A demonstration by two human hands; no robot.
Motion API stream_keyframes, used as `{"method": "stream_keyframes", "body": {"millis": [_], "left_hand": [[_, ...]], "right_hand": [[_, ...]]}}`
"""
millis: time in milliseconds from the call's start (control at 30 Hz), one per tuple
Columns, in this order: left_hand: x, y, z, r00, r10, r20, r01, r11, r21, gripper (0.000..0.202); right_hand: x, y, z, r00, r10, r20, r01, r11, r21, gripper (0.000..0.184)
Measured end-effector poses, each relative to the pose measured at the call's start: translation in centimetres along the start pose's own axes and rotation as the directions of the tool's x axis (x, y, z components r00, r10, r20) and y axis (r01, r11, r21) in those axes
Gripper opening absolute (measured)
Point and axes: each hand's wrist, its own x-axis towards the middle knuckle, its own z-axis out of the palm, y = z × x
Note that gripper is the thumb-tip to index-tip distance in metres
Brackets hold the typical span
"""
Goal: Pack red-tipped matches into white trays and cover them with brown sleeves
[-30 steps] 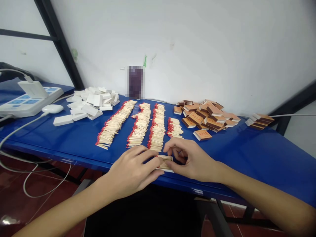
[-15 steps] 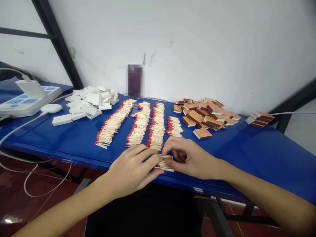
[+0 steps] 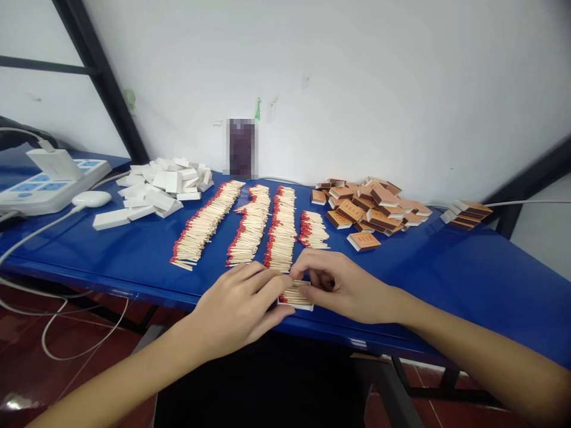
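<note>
At the table's front edge lies a small white matchbox tray [image 3: 296,307], filled with red-tipped matches [image 3: 294,293]. My left hand [image 3: 245,306] grips the tray's left end, thumb along the near side and fingers at the far side. From the right, my right hand [image 3: 341,288] bends over the tray with its thumb and index finger closed on the matches. Its other fingers are curled in. Just beyond my hands, loose matches lie in three long rows [image 3: 207,223] [image 3: 250,226] [image 3: 282,229] and one shorter row [image 3: 314,230].
White empty trays [image 3: 167,181] are heaped at the back left. Orange-brown matchbox sleeves [image 3: 372,205] form a pile at the back right, near a small stack of boxes [image 3: 468,214]. A power strip [image 3: 53,184] with cables and a white charger puck [image 3: 91,199] occupy the left end.
My left index finger has lifted and slid slightly, so more of the red match heads show. The right hand stays nearly in place. The whole view has shifted a little.
</note>
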Motion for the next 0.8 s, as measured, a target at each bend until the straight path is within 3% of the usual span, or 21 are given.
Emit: {"method": "stream_keyframes", "body": {"millis": [800], "left_hand": [[0.17,0.05,-0.14,1.000,0.018,-0.011,-0.018,1.000,0.005,0.018]], "right_hand": [[0.09,0.16,0.30,1.000,0.018,-0.006,-0.018,1.000,-0.004,0.017]]}}
